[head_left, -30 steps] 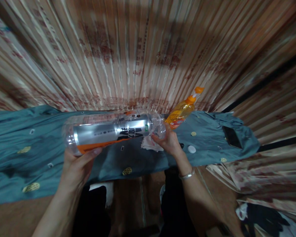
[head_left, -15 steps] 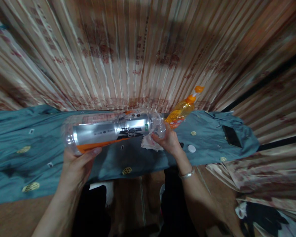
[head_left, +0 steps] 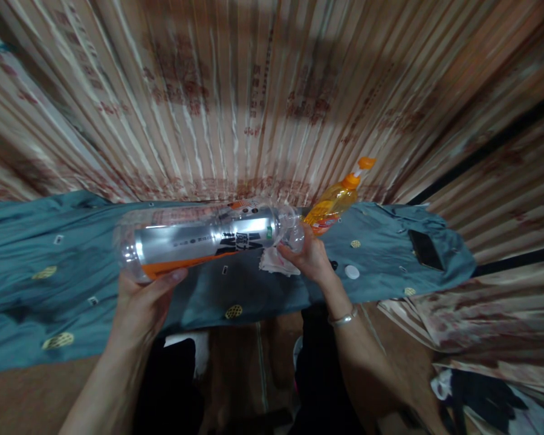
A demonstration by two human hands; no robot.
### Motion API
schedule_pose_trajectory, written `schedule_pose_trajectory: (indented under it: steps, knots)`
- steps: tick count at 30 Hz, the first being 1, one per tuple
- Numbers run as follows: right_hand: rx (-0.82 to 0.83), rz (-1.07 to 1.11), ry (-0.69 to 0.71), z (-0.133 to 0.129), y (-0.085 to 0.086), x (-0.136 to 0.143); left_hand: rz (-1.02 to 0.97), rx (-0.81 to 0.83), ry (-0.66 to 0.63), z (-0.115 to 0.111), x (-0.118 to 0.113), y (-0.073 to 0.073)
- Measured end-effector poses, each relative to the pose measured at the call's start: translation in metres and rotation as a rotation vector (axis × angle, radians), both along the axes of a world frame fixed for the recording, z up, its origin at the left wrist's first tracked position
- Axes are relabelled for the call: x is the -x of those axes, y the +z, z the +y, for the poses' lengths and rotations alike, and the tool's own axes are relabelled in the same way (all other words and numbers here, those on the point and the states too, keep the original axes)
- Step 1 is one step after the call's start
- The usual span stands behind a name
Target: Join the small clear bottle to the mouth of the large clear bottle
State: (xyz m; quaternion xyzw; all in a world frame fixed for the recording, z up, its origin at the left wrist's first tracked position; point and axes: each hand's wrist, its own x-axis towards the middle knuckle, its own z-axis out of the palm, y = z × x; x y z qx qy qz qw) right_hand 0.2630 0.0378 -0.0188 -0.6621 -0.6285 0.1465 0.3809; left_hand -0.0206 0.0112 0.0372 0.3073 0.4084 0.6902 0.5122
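A large clear plastic bottle [head_left: 199, 237] with a silver and orange label lies sideways in the air between my hands. My left hand [head_left: 145, 297] grips its base end from below, thumb along the near side. At the other end, my right hand [head_left: 309, 255] is closed around the bottle's neck; a metal bracelet circles that wrist. Just past the right fingers stands a pump bottle of yellow-orange liquid [head_left: 330, 208] with an orange pump top. Below the bottle's neck lies a crumpled white tissue or cloth [head_left: 276, 262].
A teal patterned cloth [head_left: 199, 302] covers the long narrow surface. On it, a white round cap [head_left: 352, 272] lies right of my right hand, beside a small dark object [head_left: 333, 264]. A black phone [head_left: 425, 249] rests farther right. Pleated curtains [head_left: 236, 103] hang behind.
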Motion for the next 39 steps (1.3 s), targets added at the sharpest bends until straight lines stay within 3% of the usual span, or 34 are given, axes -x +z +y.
schedule_pose_trajectory:
  steps: [8,21,39]
  knots:
    - [0.010,0.014,-0.004,0.000,0.001,0.000,0.014,0.001,-0.013,0.002,0.004,-0.007]
    - [0.008,0.029,-0.019,-0.001,0.000,-0.001,0.003,-0.033,-0.058,0.003,0.002,-0.006]
    - [0.012,0.053,-0.021,-0.003,0.001,-0.001,0.035,-0.107,-0.156,0.005,0.019,-0.024]
